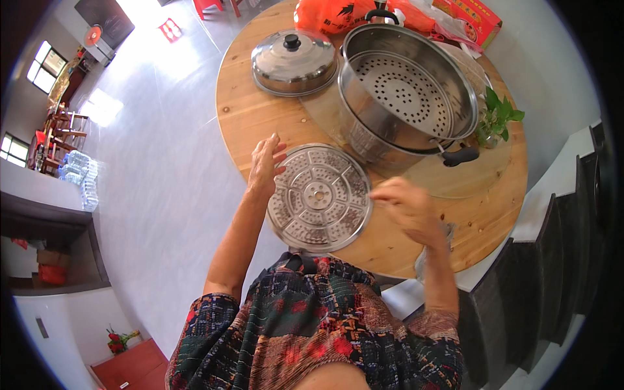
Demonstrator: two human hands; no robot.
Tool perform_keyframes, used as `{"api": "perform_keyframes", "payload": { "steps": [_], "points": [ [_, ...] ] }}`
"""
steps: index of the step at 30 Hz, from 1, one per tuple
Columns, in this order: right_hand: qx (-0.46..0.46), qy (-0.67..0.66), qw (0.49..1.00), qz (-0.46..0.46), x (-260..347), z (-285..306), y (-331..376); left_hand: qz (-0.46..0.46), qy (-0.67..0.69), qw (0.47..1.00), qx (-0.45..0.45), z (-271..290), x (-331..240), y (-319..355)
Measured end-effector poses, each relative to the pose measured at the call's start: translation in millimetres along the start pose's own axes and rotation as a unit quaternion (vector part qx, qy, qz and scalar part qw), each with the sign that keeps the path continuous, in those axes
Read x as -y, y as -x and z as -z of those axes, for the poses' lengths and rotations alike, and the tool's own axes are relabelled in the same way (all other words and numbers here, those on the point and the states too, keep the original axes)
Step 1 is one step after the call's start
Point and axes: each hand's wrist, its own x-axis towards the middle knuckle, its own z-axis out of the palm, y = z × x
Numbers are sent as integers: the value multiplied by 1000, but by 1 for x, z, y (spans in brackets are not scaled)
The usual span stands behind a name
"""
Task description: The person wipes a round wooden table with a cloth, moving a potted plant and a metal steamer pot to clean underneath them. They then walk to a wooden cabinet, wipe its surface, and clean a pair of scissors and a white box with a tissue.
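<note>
A round, perforated metal steamer rack [343, 207] lies flat near the front edge of the wooden table. Beside its left rim is my left hand [265, 162], fingers stretched and apart, holding nothing. My right hand [408, 207] is over the table by the rack's right rim, its fingers bent and smeared by motion. Whether it holds anything cannot be made out. Behind the rack stands a large two-handled steel steamer pot [370, 138] with a holed steamer tier [396, 91] inside. A domed steel lid [294, 60] with a black knob rests left of the pot.
The round wooden table [237, 97] carries an orange plastic bag [328, 16] and a red box [473, 23] at the back. A leafy green plant [497, 117] stands right of the pot. Dark stair steps [520, 292] lie to the right, and bottled water packs [79, 174] to the left.
</note>
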Motion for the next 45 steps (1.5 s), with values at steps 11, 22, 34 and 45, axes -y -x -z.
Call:
{"api": "perform_keyframes", "payload": {
  "steps": [11, 22, 34, 45],
  "points": [
    [-52, 263, 949, -168, -141, -191, -20, 123, -90, 982, -110, 118, 122, 27],
    [-55, 269, 942, -191, -131, -194, -19, 172, 120, 957, 202, 107, 129, 47],
    [-119, 258, 959, -18, -35, -212, -45, 58, 159, 950, 264, 172, 80, 65],
    [-142, 432, 884, 108, 43, -164, -64, 12, 261, 918, 298, 145, 52, 76]
  ]
}}
